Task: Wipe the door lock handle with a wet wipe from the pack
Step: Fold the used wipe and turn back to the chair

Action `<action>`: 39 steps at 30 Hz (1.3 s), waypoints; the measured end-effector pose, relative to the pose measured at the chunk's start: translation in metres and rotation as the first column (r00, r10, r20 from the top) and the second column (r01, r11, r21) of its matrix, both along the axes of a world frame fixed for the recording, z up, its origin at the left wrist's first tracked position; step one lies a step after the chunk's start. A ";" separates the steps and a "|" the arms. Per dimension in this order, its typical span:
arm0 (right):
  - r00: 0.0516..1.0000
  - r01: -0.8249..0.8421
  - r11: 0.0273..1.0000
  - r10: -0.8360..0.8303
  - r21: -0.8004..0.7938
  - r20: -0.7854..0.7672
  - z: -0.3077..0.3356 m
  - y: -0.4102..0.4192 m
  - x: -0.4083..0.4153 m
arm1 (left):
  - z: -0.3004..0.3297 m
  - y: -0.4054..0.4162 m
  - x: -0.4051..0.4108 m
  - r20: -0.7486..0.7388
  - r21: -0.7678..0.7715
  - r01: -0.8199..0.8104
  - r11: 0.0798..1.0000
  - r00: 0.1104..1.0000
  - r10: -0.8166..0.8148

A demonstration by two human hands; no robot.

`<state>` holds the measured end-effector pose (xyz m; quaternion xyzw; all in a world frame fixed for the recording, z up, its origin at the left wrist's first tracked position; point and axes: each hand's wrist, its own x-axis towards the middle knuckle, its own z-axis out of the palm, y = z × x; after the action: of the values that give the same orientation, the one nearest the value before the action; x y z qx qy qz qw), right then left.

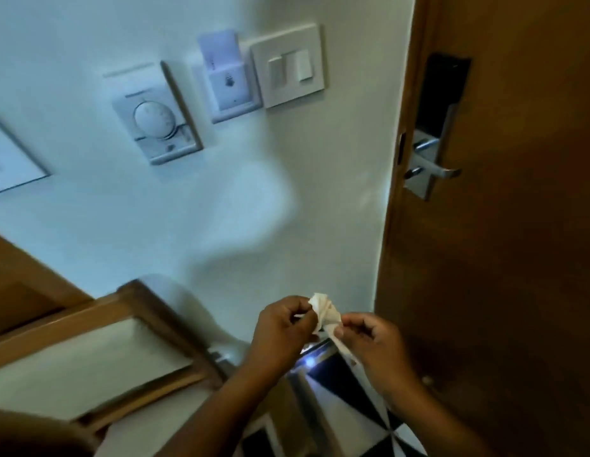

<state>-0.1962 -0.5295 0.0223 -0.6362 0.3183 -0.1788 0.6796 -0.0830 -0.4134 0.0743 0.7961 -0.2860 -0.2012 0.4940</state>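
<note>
A crumpled white wet wipe is pinched between both hands at the lower middle of the head view. My left hand grips its upper left part. My right hand grips its lower right end, which trails down. The silver door lock handle sticks out from a metal plate on the brown wooden door, up and to the right of my hands, under a black lock panel. The wipe pack is not in view.
On the white wall to the left are a double light switch, a key card holder and a round-dial thermostat. A wooden-framed piece of furniture stands at lower left. The floor has black and white tiles.
</note>
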 end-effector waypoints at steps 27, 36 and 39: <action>0.853 -0.100 0.981 0.171 0.168 -0.493 -0.210 0.324 0.070 | -0.226 0.314 0.052 -0.366 0.515 0.034 0.857 0.912 0.184; 0.782 0.137 0.976 -0.001 0.171 -0.623 -0.297 0.389 0.098 | -0.335 0.357 0.090 -0.456 0.585 0.095 0.806 0.860 0.229; 0.747 0.162 0.976 -0.026 0.144 -0.664 -0.323 0.406 0.106 | -0.364 0.366 0.095 -0.410 0.622 0.111 0.775 0.890 0.202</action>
<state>-0.0905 -0.1239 -0.3012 -0.5726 0.5845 0.0538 0.5723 0.0120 -0.0477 -0.2898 0.8518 -0.0584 -0.4531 0.2563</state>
